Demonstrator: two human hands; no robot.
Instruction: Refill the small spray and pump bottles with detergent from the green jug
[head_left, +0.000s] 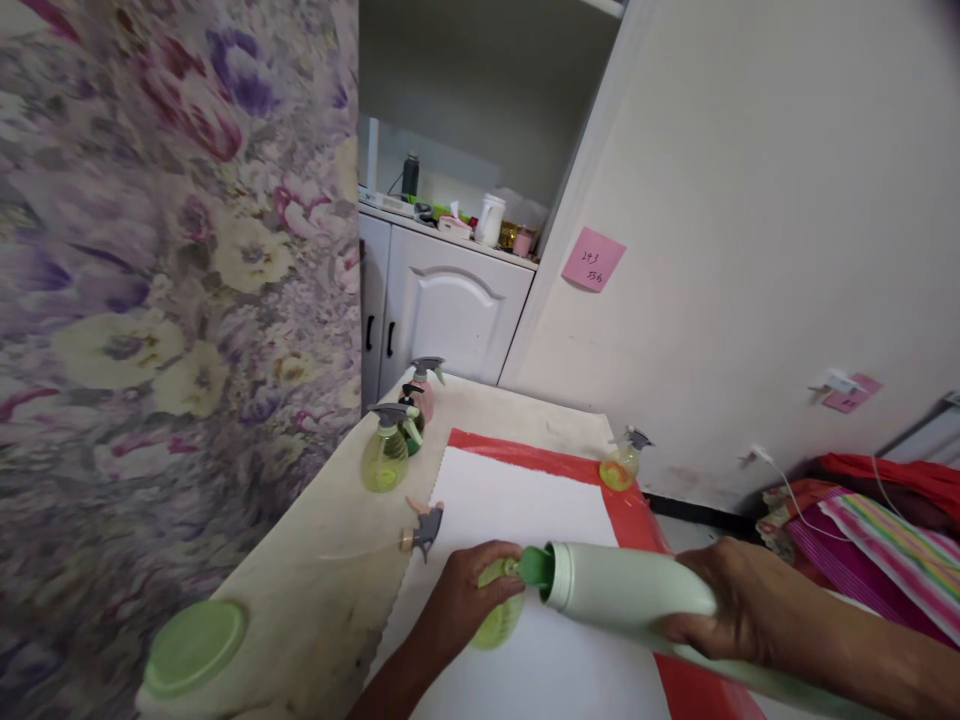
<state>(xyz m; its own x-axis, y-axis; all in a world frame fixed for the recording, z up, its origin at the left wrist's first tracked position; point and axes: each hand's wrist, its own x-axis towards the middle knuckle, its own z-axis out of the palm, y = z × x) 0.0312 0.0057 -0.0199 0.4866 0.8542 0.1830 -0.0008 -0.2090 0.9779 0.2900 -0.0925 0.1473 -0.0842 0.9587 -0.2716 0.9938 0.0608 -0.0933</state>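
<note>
My left hand (461, 600) is wrapped round a small yellow-green spray bottle body (496, 620) with its top off, standing on a white cloth (517, 510). My right hand (731, 600) grips a large pale green bottle (637, 595), tipped on its side with its green spout (534, 566) at the small bottle's open neck. A loose grey spray trigger head (424, 528) lies on the table just left of the cloth.
Several small spray bottles (386, 450) stand on the cream table (322, 560) near a floral curtain (172, 300); another (622, 462) stands on the red mat (637, 515). A green lid (195, 648) rests at the near left. White cupboards (442, 310), a wall and striped bedding (885, 540) are beyond.
</note>
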